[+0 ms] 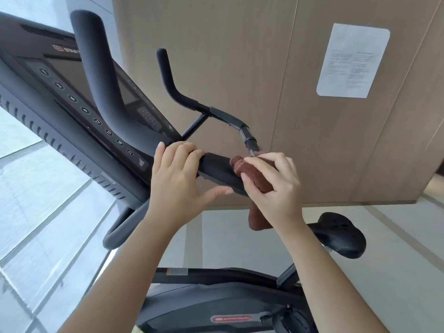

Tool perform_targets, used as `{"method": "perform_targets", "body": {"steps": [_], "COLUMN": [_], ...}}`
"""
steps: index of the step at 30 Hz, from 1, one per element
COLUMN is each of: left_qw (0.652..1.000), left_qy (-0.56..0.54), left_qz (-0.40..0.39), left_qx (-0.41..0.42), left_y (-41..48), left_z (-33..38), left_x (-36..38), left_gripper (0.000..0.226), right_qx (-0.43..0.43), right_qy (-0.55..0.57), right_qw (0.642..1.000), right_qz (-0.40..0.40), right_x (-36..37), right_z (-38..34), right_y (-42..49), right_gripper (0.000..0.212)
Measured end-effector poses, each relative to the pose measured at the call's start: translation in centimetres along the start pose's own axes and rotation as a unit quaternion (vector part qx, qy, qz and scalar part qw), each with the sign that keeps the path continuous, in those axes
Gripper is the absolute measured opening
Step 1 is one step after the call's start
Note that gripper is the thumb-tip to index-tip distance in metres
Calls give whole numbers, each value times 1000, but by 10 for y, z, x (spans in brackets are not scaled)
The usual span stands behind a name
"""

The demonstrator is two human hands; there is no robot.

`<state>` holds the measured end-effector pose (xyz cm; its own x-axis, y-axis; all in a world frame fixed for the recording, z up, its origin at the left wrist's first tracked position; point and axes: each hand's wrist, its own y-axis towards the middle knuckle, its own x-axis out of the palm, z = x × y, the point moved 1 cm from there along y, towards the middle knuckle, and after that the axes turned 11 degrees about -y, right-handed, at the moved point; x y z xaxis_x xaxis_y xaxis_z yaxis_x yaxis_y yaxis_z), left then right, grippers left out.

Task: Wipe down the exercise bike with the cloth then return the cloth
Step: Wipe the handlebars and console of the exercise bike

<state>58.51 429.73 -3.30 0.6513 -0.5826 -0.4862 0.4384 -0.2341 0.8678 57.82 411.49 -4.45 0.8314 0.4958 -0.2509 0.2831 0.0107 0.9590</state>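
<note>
The black exercise bike [204, 299] fills the view, tilted, with its console [72, 97] at the left and curved handlebars [96, 68] rising up. My right hand [271, 188] is shut on a folded brown cloth [254, 175], pressing it onto the right end of a black padded armrest [218, 174]. One end of the cloth hangs below my wrist. My left hand [177, 181] grips the left end of that same armrest, fingers over the top and thumb underneath.
The bike's black saddle [341, 234] sits at the lower right. A wood-panelled wall [240, 56] with a printed paper notice [353, 60] stands behind the bike. A large window [43, 200] runs along the left. Pale floor lies beyond the saddle.
</note>
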Motion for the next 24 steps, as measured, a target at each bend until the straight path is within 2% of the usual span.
{"method": "perform_targets", "body": {"steps": [6, 11, 16, 21, 24], "left_qw": [1000, 999, 1000, 999, 998], "left_qy": [-3, -10, 9, 34, 33], "left_qz": [-17, -32, -9, -14, -6], "left_qx": [-18, -8, -12, -27, -46], "left_y": [1, 4, 5, 5, 4], "left_z": [17, 38, 43, 49, 52], "left_x": [2, 16, 21, 24, 25], "left_gripper": [83, 67, 65, 73, 71], "right_qx": [-17, -28, -43, 3, 20], "right_qy": [110, 182, 250, 297, 301], "right_qw": [992, 979, 958, 930, 926], "right_qz": [-55, -91, -132, -216, -228], "right_x": [-1, 5, 18, 28, 25], "right_z": [30, 62, 88, 111, 107], "right_y": [3, 7, 13, 29, 25], "right_gripper": [25, 24, 24, 20, 20]}}
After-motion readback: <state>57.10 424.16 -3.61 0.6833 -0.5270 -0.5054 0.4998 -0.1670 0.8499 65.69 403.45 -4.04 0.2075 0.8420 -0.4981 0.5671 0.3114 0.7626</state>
